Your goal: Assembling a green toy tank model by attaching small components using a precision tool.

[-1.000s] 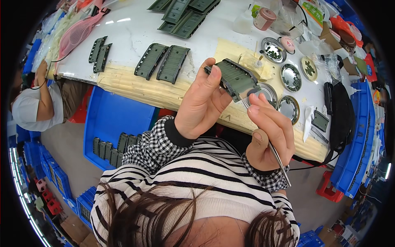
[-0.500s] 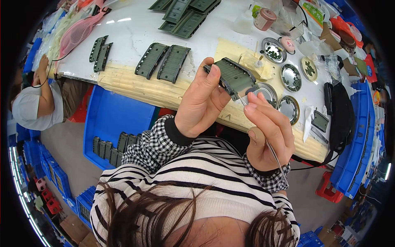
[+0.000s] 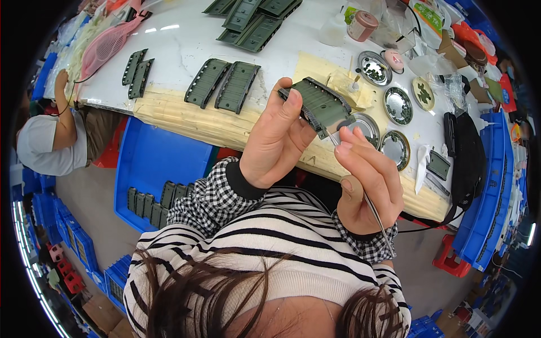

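Note:
My left hand (image 3: pixel 279 138) grips a dark green ribbed plastic model part (image 3: pixel 321 104) by its left end, thumb on top, holding it tilted above the table's front edge. In my right hand (image 3: pixel 369 183) is a pair of metal tweezers (image 3: pixel 373 211), pinched between thumb and fingers. The tips meet the near edge of the green part, close to its lower corner. Whether a small piece sits between the tips is too small to tell. Two similar green parts (image 3: pixel 238 87) lie on the table to the left, and two narrower ones (image 3: pixel 140 78) lie farther left.
Round metal dishes (image 3: pixel 398 106) with small green pieces stand to the right, near a glue-like bottle with a brush (image 3: pixel 354 86). More green parts (image 3: pixel 256 28) are stacked at the back. A blue bin (image 3: pixel 163 149) sits below left. A co-worker (image 3: pixel 53 143) is at far left.
My hands, the green part and the tweezers stay almost in place, with only a slight shift at the tips. The co-worker's arm at far left has moved a little.

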A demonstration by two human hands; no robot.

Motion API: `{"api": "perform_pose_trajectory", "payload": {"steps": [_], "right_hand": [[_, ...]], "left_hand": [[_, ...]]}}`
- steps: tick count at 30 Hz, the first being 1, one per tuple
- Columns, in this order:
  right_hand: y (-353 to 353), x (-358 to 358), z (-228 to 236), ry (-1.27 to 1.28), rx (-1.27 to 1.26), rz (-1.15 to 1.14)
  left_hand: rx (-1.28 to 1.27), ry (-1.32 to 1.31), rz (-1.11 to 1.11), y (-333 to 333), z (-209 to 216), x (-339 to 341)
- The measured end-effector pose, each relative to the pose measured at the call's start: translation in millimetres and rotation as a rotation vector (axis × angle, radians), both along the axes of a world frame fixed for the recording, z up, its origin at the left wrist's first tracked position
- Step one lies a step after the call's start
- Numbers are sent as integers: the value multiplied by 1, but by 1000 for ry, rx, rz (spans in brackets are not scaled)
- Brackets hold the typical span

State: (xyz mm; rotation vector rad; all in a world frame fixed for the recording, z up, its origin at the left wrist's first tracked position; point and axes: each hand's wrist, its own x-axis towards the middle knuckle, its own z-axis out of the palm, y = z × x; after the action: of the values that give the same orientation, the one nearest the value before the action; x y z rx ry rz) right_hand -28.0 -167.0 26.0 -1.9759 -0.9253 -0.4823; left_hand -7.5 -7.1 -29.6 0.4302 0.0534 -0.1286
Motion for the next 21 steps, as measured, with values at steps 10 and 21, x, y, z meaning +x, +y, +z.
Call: {"api": "perform_pose_trajectory", "payload": {"steps": [10,21], "right_hand": [[-7,5,-12,-38,329,9],[3,33,-14,-30,7,-304]], "left_hand": [[-179,118,-206,4,21,1],[-294,199,-274,4,23,4]]}}
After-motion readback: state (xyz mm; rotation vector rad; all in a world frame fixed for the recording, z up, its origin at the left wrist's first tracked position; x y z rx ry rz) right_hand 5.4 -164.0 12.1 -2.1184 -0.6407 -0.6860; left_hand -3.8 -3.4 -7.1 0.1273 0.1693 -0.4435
